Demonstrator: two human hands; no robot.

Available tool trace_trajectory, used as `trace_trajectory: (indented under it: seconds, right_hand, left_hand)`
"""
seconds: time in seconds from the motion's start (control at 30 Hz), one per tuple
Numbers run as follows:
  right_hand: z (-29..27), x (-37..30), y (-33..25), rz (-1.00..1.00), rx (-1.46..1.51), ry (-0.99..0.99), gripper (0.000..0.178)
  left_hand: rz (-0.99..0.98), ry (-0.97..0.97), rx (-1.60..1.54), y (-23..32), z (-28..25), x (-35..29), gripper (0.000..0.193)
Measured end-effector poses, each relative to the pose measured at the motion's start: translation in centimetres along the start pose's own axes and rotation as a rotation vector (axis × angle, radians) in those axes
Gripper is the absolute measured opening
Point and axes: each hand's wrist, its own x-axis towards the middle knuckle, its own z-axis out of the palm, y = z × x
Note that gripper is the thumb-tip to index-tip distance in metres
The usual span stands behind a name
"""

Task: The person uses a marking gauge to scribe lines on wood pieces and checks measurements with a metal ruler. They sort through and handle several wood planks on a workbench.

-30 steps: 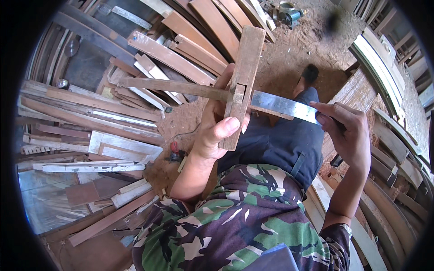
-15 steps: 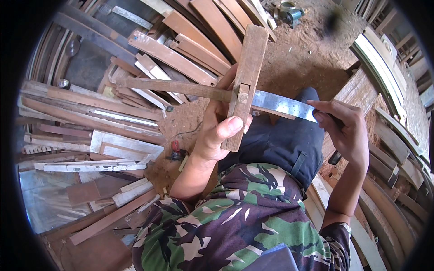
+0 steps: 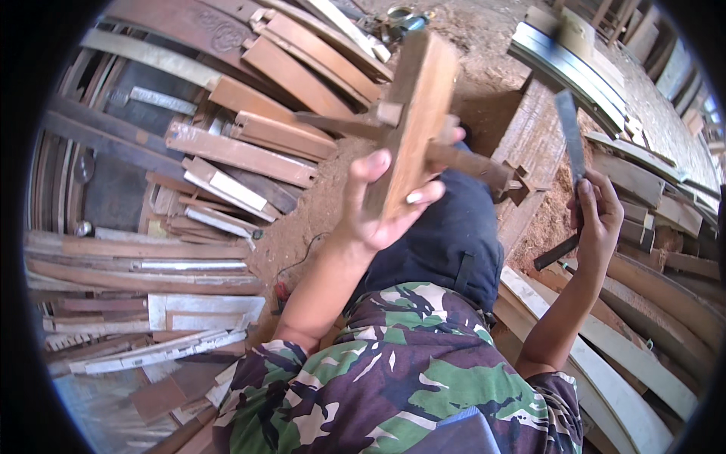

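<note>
My left hand (image 3: 378, 200) grips a wooden marking gauge by its block (image 3: 420, 113), with the thumb on the near face and fingers around the far side. Its wooden stem (image 3: 473, 165) runs crosswise through the block, the notched end pointing right toward my knee. The block is slightly blurred. Well apart on the right, my right hand (image 3: 600, 210) pinches a steel ruler (image 3: 570, 132) between thumb and fingers, its long end pointing up and away from me. Below that hand shows a dark flat bar (image 3: 556, 252).
Stacked boards (image 3: 295, 76) and frame pieces crowd the left side. A wooden plank (image 3: 529, 144) stands beyond my knee, with sawdust around it. Curved wood pieces (image 3: 658, 303) are piled on the right. A green power tool (image 3: 412, 23) sits at the far floor.
The ruler has come away from the gauge and swung upright to the right in my right hand. My left hand has turned the gauge, so its stem now slants down to the right.
</note>
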Motion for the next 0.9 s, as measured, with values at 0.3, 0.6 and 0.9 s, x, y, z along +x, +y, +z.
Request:
trace_trajectory:
  seconds: [0.3,0.6,0.9]
  right_hand:
    - [-8.8,-5.3,2.1,0.080,-0.061,0.493,0.021]
    - [-13.5,-7.2,3.2,0.162,-0.072,0.576,0.021]
    - [-12.1,-4.8,3.9,0.132,-0.070,0.545,0.022]
  left_hand:
    - [-0.402,-0.329,-0.880,-17.0,4.5,18.3,0.074]
    - [-0.478,-0.143,-1.051,-25.7,-2.5,20.4,0.088]
    - [-0.477,-0.032,-0.866,-25.8,-3.5,21.6,0.092]
